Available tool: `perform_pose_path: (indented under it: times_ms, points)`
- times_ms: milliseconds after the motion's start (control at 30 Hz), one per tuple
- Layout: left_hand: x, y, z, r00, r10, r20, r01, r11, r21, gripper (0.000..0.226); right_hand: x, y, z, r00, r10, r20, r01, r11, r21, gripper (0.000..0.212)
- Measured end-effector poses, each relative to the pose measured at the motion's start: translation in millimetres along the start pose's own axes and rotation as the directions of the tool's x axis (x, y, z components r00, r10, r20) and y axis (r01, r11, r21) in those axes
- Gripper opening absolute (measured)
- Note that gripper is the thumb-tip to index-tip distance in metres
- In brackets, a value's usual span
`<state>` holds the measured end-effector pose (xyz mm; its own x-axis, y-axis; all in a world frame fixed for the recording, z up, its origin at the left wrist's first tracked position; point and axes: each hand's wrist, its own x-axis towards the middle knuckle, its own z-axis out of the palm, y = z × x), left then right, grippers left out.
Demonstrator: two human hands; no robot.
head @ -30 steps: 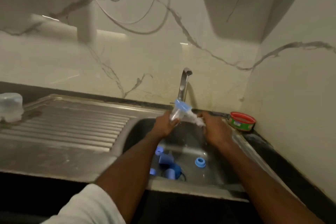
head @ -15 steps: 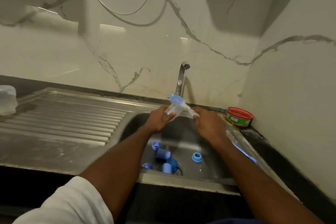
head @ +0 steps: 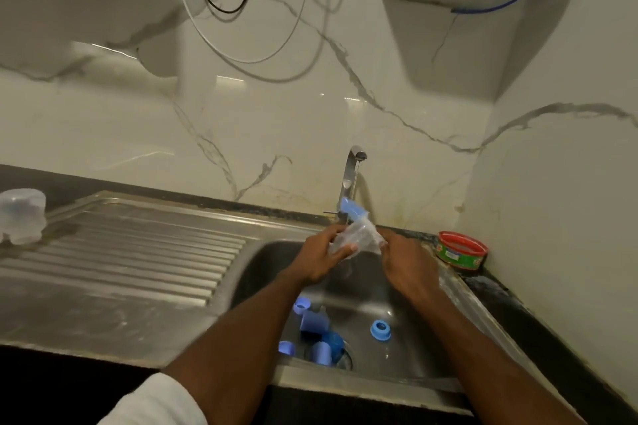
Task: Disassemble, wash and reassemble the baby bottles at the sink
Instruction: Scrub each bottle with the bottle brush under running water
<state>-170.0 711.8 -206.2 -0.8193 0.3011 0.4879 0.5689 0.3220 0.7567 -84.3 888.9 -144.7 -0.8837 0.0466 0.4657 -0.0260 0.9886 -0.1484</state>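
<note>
Grip: both hands (head: 321,255) on bottle (head: 355,235) | tin (head: 461,250) label unreadable

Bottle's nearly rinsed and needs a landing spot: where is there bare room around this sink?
The ribbed drainboard is bare from the clear lid at its far left edge across to the basin. The basin floor is crowded around the drain with blue bottle parts; a blue ring lies apart on their right. The right ledge is narrow, with a red-rimmed tin.

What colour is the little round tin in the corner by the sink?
The tin has a red rim and green side, seen in the head view.
</note>
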Motion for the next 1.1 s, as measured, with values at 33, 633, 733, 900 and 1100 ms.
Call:
perform_pose_path:
  times_ms: [33, 633, 733, 900, 1100]
  points:
    - [3, -1, 3, 0.999, -0.007, -0.032, 0.007, 1.000, -0.006, 0.047, 1, 3, -1, 1.000, 0.001, -0.002, -0.001, 1.000, -0.002, 0.043]
    - [11, -25, 0, 0.895, -0.254, -0.368, 0.261, 0.965, -0.031, 0.033, -2, -5, 2, 0.995, 0.018, 0.102, -0.032, 0.990, 0.140, 0.027]
    - [5, -15, -5, 0.986, -0.117, -0.117, 0.114, 0.993, -0.036, 0.042, 2, -7, 3, 0.990, 0.052, 0.131, -0.072, 0.985, 0.156, 0.027]
    - [10, -16, 8, 0.976, -0.103, -0.194, 0.109, 0.994, 0.016, 0.043, 5, 2, -3, 0.989, 0.048, 0.142, -0.063, 0.993, 0.102, 0.030]
    - [11, -32, 3, 0.954, -0.213, -0.212, 0.206, 0.977, -0.055, 0.038, -2, -10, 8, 0.988, 0.049, 0.148, -0.075, 0.981, 0.177, 0.033]
